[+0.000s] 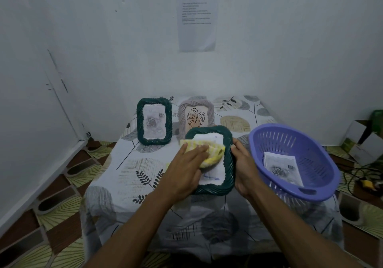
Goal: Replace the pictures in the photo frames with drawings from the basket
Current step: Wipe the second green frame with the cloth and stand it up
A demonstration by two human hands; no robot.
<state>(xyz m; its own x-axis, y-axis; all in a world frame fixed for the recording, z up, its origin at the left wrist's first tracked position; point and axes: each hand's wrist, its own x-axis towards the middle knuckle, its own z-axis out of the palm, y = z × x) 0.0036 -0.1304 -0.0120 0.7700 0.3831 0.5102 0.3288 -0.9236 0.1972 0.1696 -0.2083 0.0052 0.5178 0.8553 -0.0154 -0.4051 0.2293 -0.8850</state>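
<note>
Yellow cloth (215, 151) is being pressed on the green frame (228, 168) by the left hand (186, 164), fingers straight; the right hand (244, 168) is gripping its right rim. Probably wiping the glass: light strokes and a firm grip are advisable.

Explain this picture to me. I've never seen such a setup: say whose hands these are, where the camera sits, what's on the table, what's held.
No machine: a person works bare-handed, with one camera worn on the head, looking down. The right hand grips the edge of a dark green frame; the left hand presses a yellow cloth on its front. On the table stand a second green frame and a grey frame with a leaf drawing, beside a purple basket holding a rose print.
</note>
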